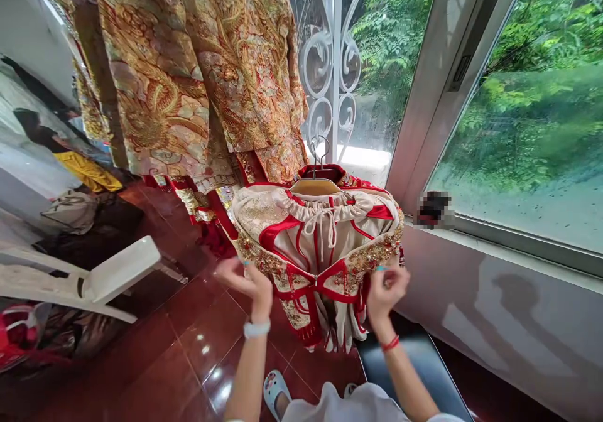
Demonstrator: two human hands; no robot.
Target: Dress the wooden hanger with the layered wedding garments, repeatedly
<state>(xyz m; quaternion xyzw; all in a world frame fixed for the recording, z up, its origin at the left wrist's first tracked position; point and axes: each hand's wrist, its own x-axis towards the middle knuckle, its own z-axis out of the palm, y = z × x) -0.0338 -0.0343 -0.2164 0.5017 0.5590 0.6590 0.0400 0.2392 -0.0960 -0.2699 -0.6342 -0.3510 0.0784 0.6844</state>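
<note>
In front of me, a red and cream embroidered jacket point(365, 259) with gold beading hangs on a wooden hanger point(315, 186). Its front spreads wide, and a cream drawstring tied in a bow point(325, 224) shows within. My left hand point(249, 284), a pale band on its wrist, is closed at the beaded left edge of the jacket. At the opposite edge, my right hand point(389, 287) pinches with curled fingers; a red cord circles that wrist. Both hands are slightly blurred, and the cloth between the fingers is mostly hidden.
Gold embroidered garments point(164, 83) hang at the upper left. A white chair point(122, 268) stands on the red tiled floor to the left. A black padded bench point(414, 365) is at lower right, below the window sill point(499, 246). Far left, a person in yellow trousers point(87, 167) is visible.
</note>
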